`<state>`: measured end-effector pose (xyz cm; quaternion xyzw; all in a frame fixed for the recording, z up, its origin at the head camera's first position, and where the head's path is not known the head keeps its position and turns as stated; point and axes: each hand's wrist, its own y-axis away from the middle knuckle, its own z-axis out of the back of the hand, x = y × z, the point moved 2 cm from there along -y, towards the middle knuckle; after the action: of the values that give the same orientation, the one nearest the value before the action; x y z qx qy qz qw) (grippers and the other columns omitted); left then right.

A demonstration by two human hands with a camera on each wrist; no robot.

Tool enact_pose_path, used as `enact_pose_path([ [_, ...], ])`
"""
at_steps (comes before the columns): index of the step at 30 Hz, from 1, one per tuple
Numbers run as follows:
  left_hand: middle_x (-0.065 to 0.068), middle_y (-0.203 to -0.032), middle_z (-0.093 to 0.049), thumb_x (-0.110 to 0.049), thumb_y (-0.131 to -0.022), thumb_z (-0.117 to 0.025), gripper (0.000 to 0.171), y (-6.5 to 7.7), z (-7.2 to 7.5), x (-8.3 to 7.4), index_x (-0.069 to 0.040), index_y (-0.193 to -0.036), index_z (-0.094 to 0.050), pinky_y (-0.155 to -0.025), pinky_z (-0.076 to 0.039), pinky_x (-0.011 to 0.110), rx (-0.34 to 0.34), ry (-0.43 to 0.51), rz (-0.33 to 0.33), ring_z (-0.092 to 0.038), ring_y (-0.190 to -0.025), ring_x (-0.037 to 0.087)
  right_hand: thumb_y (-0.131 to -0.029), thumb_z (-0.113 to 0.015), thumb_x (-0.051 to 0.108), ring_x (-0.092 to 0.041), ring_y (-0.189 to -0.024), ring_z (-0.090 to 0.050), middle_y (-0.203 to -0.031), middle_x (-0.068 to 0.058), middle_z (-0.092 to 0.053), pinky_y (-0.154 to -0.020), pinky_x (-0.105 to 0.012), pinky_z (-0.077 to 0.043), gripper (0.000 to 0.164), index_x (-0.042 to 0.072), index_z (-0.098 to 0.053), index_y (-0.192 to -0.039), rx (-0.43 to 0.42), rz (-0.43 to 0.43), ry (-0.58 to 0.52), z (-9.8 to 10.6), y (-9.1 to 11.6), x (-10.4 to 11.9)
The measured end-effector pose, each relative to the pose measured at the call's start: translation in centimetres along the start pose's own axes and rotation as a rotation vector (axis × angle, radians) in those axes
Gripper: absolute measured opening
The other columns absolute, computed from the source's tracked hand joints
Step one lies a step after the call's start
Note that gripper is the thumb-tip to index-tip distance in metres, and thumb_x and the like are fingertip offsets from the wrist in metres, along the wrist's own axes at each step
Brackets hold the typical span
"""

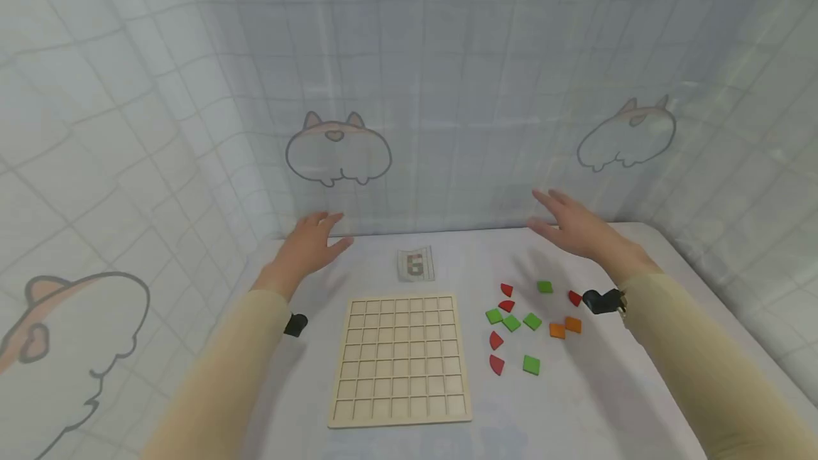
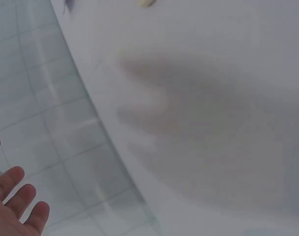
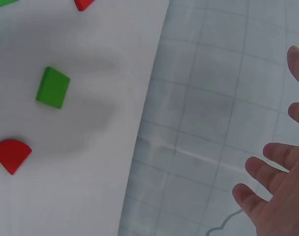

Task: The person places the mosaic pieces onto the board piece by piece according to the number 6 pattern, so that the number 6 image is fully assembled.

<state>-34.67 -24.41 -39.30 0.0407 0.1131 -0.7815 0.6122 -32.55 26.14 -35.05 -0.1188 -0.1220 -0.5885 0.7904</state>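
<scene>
My left hand point(image 1: 311, 245) hovers over the table's far left part, fingers spread and relaxed, holding nothing. Over the far right part my right hand point(image 1: 573, 224) is also in the air with its fingers apart and nothing in them. Between the arms lies a pale wooden grid board point(image 1: 401, 360) with bare square cells. To its right several green squares point(image 1: 532, 321), red quarter-round pieces point(image 1: 496, 364) and orange squares point(image 1: 557, 331) are scattered flat. In the right wrist view, a green square point(image 3: 53, 88) and a red quarter-round piece point(image 3: 12, 154) lie near the table edge.
A small clear packet point(image 1: 415, 264) with a coloured pattern lies behind the board. White grid-patterned curtains point(image 1: 447, 91) with cartoon animal drawings enclose the white table point(image 1: 409, 444) at the back and both sides. Each wrist wears a dark camera mount point(image 1: 603, 301).
</scene>
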Motion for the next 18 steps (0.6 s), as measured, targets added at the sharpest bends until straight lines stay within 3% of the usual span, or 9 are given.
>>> enact_pose_path([
  [13, 0.021, -0.152, -0.033, -0.062, -0.095, -0.052, 0.075, 3.0, -2.7, 1.2, -0.015, -0.152, -0.038, -0.107, -0.026, 0.060, -0.027, 0.087, 0.010, -0.028, -0.139, 0.044, -0.093, -0.046, 0.068, -0.044, -0.142, -0.024, -0.157, -0.022, -0.022, -0.107, -0.064, -0.024, 0.086, 0.015, -0.027, -0.157, -0.020, 0.067, -0.025, -2.7, 2.9, -0.2],
  [18, 0.021, -0.149, -0.039, -0.054, -0.096, -0.057, 0.070, 4.4, -3.8, 1.4, -0.013, -0.151, -0.040, -0.104, -0.030, 0.061, -0.025, 0.141, 0.018, -0.034, -0.134, 0.046, -0.093, -0.047, 0.068, -0.042, -0.140, -0.029, -0.155, -0.022, -0.027, -0.107, -0.062, -0.026, 0.087, 0.015, -0.024, -0.158, -0.017, 0.088, -0.033, -3.7, 3.8, -0.3],
])
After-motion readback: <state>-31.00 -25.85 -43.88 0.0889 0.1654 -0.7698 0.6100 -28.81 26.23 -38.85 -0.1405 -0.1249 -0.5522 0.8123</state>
